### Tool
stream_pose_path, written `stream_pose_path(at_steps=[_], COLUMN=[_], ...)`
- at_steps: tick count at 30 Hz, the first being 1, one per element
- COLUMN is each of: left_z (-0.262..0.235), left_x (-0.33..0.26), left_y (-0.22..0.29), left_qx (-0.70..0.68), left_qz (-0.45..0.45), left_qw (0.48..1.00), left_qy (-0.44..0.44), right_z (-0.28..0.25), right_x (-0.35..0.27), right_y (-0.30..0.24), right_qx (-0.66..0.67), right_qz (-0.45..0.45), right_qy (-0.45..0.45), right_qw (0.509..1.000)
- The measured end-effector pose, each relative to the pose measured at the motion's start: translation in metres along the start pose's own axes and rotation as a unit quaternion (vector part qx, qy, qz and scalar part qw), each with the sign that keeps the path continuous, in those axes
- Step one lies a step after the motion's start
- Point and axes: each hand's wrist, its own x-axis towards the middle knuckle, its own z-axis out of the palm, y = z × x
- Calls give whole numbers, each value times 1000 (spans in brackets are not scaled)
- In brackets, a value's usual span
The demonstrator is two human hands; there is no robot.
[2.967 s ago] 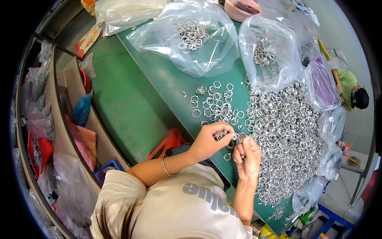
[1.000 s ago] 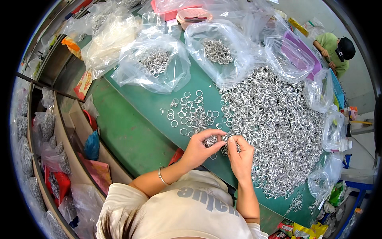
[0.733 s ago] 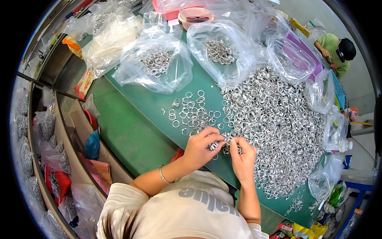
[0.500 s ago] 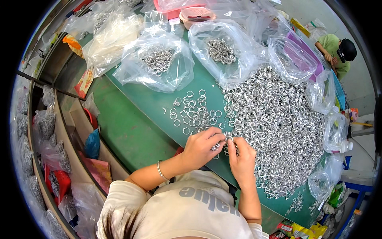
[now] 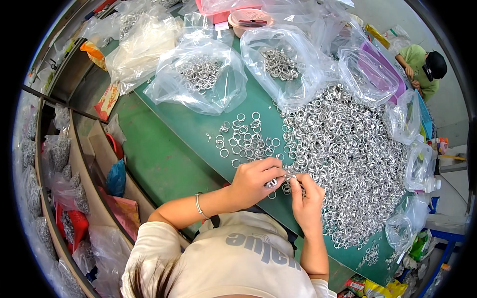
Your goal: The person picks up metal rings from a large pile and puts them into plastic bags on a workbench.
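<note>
Silver rings (image 5: 348, 154) heaped beside hands, fingers (image 5: 276, 175) pinching one ring (image 5: 288, 178), clear bags (image 5: 201, 74) behind

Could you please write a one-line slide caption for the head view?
Both hands, left hand and right hand, pinch small metal rings beside a large ring pile on a green table.

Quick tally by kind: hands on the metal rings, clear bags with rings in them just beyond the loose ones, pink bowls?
Hands on the metal rings: 2 (left hand, right hand)
Clear bags with rings: 2 (left bag, right bag)
Pink bowl: 1
Total: 5
</note>
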Motion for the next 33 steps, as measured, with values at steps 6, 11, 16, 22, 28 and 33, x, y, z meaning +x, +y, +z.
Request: stream_pose_path(at_steps=[6, 11, 16, 22, 28, 33], left_z=[-16, -23, -23, -16, -14, -13], left_x=[12, 17, 22, 15, 15, 11], left_y=[5, -15, -3, -7, -13, -9], left_qx=[-229, -283, -251, -257, -333, -423], left_qz=[-155, -136, -135, -135, -132, -241], left_qw=[952, 921, 934, 936, 918, 859], left_qy=[-131, -230, -215, -199, -170, -157], right_z=[-6, -10, -10, -13, -10, -10], right_x=[-4, 0, -1, 1, -1, -5], right_y=[10, 17, 16, 5, -11, -15], right_qx=[365, 380, 296, 138, 30, -59], right_qz=[248, 234, 230, 169, 64, 1], right_qy=[-95, -133, -139, -110, -15, 0], right_qw=[892, 885, 917, 970, 997, 998])
